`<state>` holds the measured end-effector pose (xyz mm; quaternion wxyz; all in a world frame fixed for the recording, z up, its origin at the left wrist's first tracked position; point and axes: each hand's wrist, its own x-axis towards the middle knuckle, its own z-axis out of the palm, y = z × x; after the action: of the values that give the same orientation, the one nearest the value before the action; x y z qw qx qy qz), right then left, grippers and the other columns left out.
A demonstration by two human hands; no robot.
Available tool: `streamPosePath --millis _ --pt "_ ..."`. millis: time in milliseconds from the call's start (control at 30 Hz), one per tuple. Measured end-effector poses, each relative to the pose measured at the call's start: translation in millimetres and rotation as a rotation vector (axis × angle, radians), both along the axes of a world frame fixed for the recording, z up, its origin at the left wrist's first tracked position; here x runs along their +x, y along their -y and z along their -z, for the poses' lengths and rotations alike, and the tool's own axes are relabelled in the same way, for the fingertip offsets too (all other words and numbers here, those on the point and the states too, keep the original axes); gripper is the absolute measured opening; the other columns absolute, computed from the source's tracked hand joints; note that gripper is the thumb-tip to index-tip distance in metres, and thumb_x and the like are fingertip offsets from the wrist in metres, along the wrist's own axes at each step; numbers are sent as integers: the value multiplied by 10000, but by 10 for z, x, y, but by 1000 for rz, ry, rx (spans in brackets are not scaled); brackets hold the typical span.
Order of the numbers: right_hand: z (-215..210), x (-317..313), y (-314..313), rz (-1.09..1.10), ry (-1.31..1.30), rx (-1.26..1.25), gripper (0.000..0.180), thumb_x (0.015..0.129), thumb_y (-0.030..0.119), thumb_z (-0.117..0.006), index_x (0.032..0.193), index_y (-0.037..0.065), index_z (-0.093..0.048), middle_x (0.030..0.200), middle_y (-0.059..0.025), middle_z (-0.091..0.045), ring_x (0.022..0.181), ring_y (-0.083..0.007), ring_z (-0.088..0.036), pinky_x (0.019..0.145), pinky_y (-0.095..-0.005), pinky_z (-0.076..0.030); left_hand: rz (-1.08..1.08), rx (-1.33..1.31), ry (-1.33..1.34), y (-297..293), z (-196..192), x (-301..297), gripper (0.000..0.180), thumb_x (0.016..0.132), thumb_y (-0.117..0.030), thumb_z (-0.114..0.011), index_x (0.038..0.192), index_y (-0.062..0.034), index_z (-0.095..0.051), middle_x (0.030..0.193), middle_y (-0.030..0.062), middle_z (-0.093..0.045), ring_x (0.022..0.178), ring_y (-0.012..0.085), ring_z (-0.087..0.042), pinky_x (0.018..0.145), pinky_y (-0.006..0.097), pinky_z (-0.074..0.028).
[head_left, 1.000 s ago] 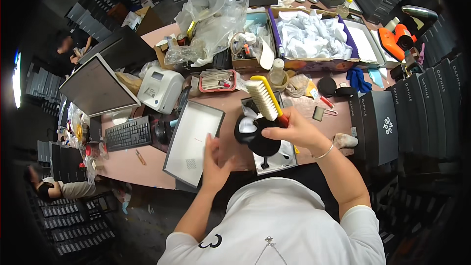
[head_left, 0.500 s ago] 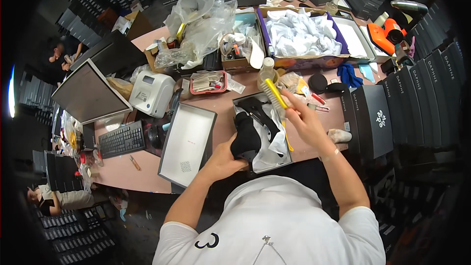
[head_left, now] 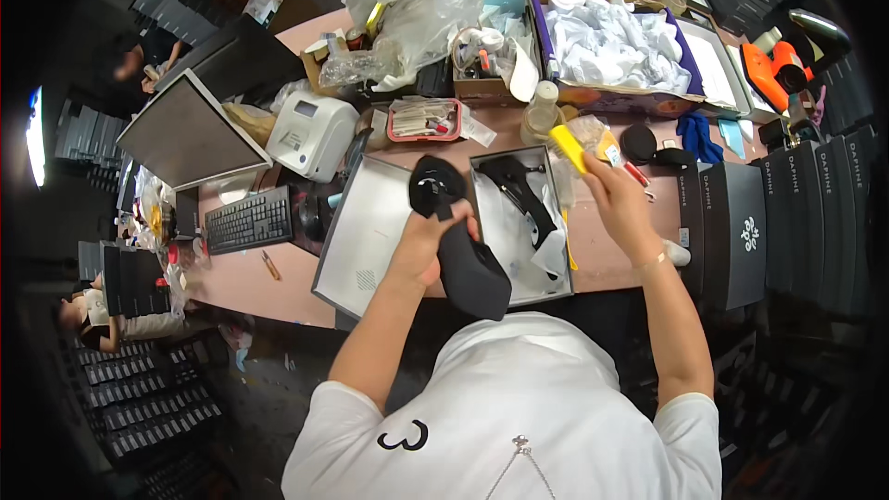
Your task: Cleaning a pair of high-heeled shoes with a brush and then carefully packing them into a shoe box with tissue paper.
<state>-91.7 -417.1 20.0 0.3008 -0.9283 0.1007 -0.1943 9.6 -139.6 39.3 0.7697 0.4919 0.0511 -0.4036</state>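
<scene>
My left hand [head_left: 422,246] grips a black shoe [head_left: 458,243] over the gap between a grey box lid [head_left: 363,233] and an open shoe box [head_left: 523,227]. Its toe points toward me and its opening faces away. Inside the box a second black shoe [head_left: 517,187] lies on white tissue paper. My right hand [head_left: 619,204] is raised to the right of the box and holds a yellow brush [head_left: 568,148] by its handle, with the brush end pointing up and left.
A white label printer [head_left: 312,135], a keyboard [head_left: 247,219] and a monitor [head_left: 190,132] sit to the left. Clear plastic bags [head_left: 407,0], a box of white paper [head_left: 616,42], a bottle [head_left: 542,111] and black boxes [head_left: 755,231] crowd the desk. Another person [head_left: 88,319] sits lower left.
My left hand took hold of the black shoe and lifted it out toward me. My right hand swung the yellow brush off the shoe to the right.
</scene>
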Motion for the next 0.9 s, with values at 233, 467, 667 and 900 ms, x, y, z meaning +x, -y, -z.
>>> streamPosePath --millis 233,467,667,900 --pt "-174 -466 -883 -453 -116 -237 459 829 209 -687 1276 207 -584 722 -46 -498 552 -186 -534 460 -336 -444 -372 -131 -257 -239 298 275 249 870 -271 -675 852 -41 -580 736 82 -598 700 211 -595 696 341 -511" --pt "-60 -850 -871 -469 -44 -128 450 805 295 -712 1238 222 -611 674 -17 -462 469 -172 -490 412 -311 -422 -408 -163 -252 -468 501 449 266 896 -274 -651 829 -40 -544 754 82 -581 721 218 -584 733 350 -499" --pt "200 -101 -1103 -271 -67 241 551 842 229 -696 1352 153 -505 891 -72 -596 712 -223 -615 636 -315 -498 -512 -130 -234 -304 491 403 263 902 -285 -647 845 -48 -546 740 65 -574 714 196 -577 741 337 -501" --pt "-43 -305 -1251 -93 -278 1534 658 918 163 -623 1478 87 -287 1058 -14 -562 889 -79 -522 787 -233 -452 -460 -303 -166 -65 217 160 303 918 -331 -601 1015 -49 -545 847 92 -597 869 229 -602 865 362 -481"
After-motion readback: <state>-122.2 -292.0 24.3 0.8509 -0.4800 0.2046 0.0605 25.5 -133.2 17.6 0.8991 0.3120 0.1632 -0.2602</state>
